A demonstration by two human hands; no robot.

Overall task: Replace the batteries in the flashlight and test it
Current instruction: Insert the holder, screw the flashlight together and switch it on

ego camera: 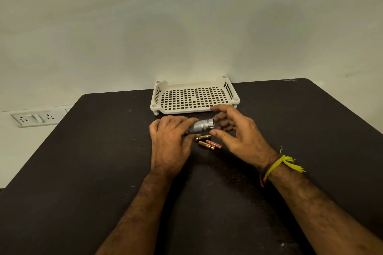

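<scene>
Head view: left hand [169, 141] grips flashlight [202, 126]; right hand [238, 132] cupped wide beside its head.

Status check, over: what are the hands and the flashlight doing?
Left hand gripping silver flashlight. Right hand open at its head end, not clearly touching. Three batteries loose on table beneath. Nothing in the way.
</scene>
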